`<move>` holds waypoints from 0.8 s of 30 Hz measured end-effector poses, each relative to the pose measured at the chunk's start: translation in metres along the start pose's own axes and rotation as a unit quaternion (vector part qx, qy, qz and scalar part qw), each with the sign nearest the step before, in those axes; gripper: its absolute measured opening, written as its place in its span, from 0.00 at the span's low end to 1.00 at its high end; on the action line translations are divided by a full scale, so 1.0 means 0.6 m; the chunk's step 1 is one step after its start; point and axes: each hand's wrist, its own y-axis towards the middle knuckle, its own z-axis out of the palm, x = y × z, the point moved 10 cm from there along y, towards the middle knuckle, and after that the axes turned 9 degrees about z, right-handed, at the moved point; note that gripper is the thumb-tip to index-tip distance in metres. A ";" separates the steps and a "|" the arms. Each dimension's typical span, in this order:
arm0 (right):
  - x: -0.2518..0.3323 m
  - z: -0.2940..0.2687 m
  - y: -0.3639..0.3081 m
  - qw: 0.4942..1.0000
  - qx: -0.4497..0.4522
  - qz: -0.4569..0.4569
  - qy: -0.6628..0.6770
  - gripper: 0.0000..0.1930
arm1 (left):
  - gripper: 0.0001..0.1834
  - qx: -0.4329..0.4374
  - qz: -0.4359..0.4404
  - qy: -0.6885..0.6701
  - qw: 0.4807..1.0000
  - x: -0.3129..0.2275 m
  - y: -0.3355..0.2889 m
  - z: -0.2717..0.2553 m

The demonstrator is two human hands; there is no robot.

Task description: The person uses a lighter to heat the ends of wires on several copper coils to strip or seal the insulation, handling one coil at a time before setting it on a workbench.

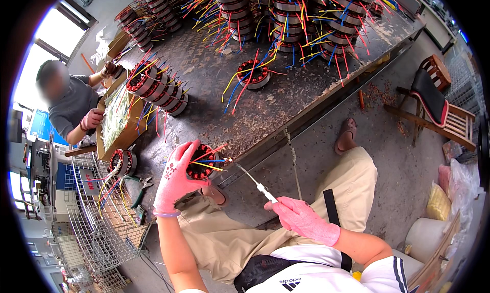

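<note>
My left hand [177,176], in a pink glove, is closed around a ring-shaped motor stator [197,171] at the near edge of the table. Red, blue and yellow lead wires [210,163] stick out of the stator to the right. In my right hand [302,219], also gloved in pink, is a slim white-handled tool [264,191] with a thin metal shaft. Its far end comes close to the tips of the leads; whether it touches them I cannot tell.
Tall stacks of stators [288,17] stand at the back of the worktable [204,96]. A single stator [253,74] lies mid-table, with a leaning stack [158,87] left. Pliers [141,191] lie by a wire basket [102,221]. A co-worker [76,96] sits beyond a carton [120,122]. A cord [292,157] hangs down.
</note>
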 end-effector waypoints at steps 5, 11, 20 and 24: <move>-0.005 -0.001 0.002 1.000 0.001 0.004 0.007 0.16 | 0.53 0.001 0.002 -0.004 1.000 0.000 0.000 0.001; -0.008 -0.002 0.004 1.000 0.002 0.004 0.013 0.16 | 0.53 0.007 -0.002 0.004 1.000 0.003 0.001 0.000; -0.002 0.000 0.002 1.000 0.001 0.010 0.001 0.16 | 0.53 0.002 -0.002 0.002 1.000 0.006 -0.002 0.001; -0.006 0.000 0.002 1.000 0.005 0.001 0.017 0.16 | 0.54 0.007 -0.003 0.002 1.000 0.006 -0.001 0.003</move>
